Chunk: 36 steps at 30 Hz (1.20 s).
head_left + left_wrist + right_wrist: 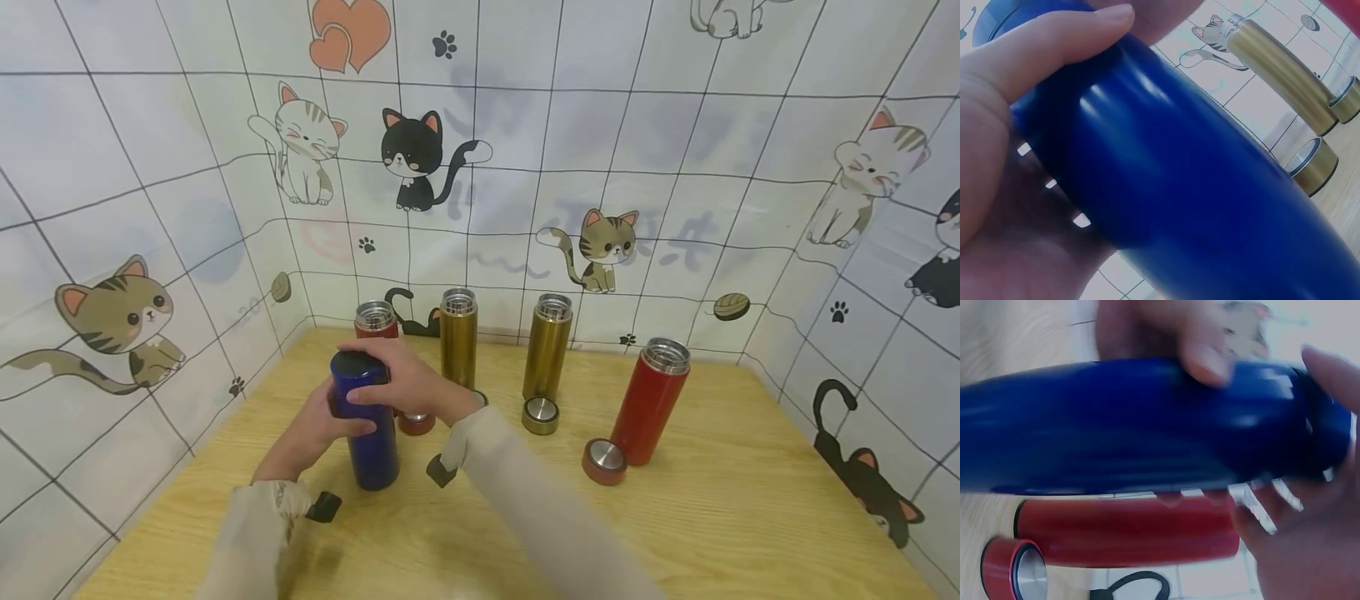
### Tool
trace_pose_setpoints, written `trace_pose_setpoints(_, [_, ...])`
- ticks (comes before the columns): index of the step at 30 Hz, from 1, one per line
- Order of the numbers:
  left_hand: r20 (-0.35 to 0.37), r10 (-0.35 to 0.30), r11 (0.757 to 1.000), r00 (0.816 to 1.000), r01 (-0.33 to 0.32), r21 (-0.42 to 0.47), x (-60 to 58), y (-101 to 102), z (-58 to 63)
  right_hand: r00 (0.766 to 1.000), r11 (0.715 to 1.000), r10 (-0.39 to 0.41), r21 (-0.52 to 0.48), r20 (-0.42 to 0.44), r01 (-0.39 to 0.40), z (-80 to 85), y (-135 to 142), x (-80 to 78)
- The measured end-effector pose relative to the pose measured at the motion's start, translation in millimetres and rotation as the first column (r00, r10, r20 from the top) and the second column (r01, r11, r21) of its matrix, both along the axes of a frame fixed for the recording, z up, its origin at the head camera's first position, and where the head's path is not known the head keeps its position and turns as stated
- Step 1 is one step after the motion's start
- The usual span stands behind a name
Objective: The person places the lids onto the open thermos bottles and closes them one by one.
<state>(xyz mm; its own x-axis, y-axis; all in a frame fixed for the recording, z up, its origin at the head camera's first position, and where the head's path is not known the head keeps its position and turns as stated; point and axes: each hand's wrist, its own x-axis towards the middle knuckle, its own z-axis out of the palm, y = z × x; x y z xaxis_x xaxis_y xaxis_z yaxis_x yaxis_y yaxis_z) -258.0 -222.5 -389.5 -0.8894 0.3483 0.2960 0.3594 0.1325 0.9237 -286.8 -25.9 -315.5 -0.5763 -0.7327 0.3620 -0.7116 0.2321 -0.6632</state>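
Observation:
A blue thermos flask stands near the left of the table, its dark blue cap on top. My left hand grips the upper body, thumb across the front; in the left wrist view that thumb lies along the blue wall. My right hand holds the cap from above and the right side, its fingers curved round it in the right wrist view. Behind the blue flask is a capless red flask, mostly hidden, with its red cap on the table.
Two open gold flasks stand at the back, one cap before the right one, another partly behind my right wrist. An open red flask stands further right beside its cap. Cat-patterned sheeting encloses the wooden table.

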Motion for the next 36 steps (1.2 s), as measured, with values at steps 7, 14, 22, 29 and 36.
trace_pose_setpoints(7, [0.023,-0.032,0.999,0.999,0.031,0.040,3.3,3.1,0.1,0.924,0.984,0.165,-0.118,0.345,-0.132,0.5,15.3,-5.8])
trace_pose_setpoints(14, [0.001,0.046,0.999,0.999,-0.046,0.008,1.9,7.2,0.9,0.982,0.996,-0.006,-0.090,0.186,0.023,0.5,13.9,0.3])
trace_pose_setpoints(22, [-0.029,0.110,0.994,0.993,-0.110,0.003,2.2,13.1,-0.9,0.974,0.970,-0.226,-0.089,0.010,0.226,-4.4,9.0,9.5])
trace_pose_setpoints(29, [-0.046,0.188,0.982,0.981,-0.189,-0.020,6.3,17.2,-2.6,0.916,0.936,-0.343,-0.150,-0.207,0.317,-10.8,2.2,14.5])
trace_pose_setpoints(36, [-0.125,0.256,0.965,0.958,-0.261,-0.025,7.0,20.6,-5.6,0.714,0.855,-0.515,-0.219,-0.475,0.470,-17.0,-9.9,25.8])
